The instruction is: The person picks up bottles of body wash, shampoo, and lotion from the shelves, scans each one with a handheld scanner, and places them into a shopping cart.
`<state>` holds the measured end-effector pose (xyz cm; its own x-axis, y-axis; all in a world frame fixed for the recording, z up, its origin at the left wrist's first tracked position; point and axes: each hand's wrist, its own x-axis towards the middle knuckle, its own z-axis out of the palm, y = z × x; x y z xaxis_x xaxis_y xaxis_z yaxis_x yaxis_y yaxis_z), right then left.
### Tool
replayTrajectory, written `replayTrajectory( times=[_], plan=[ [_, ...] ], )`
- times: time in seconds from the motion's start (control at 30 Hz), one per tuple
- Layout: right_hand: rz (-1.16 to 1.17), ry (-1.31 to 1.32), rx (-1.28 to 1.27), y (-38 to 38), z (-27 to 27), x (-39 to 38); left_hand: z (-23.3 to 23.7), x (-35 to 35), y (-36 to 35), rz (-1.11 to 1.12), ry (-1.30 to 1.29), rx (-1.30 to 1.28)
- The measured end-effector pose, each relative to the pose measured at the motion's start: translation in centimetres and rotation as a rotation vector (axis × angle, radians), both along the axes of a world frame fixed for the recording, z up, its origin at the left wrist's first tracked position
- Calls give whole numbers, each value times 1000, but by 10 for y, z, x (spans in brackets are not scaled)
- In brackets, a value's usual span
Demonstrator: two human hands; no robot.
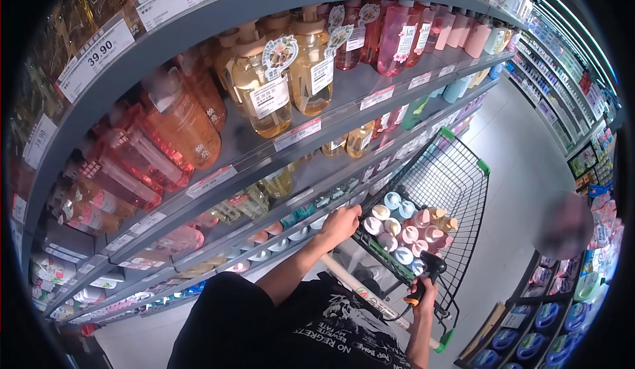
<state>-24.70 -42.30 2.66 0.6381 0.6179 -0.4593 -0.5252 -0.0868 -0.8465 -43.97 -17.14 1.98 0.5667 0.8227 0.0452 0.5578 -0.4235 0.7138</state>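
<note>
My right hand (424,296) is wrapped round the grip of a black and orange handheld barcode scanner (433,263), beside the cart's near end. My left hand (342,225) is at the left near corner of the shopping cart (466,200), next to the shelf. Its fingers are curled, and what they hold, if anything, is hidden. Between my hands, several pump bottles (418,218) stand packed together in the cart, with white, pink and amber tops. The cart's handle bar (357,289) runs just in front of my shirt.
Shelves on the left carry pump bottles of yellow (261,94), orange (188,121) and pink (397,41) liquid. Price tags (297,134) line the shelf edges. At the right stands a low display of blue packs (529,342). The aisle floor (512,127) runs ahead beyond the cart.
</note>
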Motion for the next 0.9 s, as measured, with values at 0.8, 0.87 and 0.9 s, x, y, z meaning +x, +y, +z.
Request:
replayTrajectory(
  times=[0.8,0.87,0.9],
  plan=[
    [78,57,-4,-12,1,-76,12,-79,-16,51,10,-8],
    [39,32,9,-14,4,-87,5,-85,-15,28,25,11],
    [31,36,15,-14,5,-91,5,-88,-16,24,14,29]
  ],
)
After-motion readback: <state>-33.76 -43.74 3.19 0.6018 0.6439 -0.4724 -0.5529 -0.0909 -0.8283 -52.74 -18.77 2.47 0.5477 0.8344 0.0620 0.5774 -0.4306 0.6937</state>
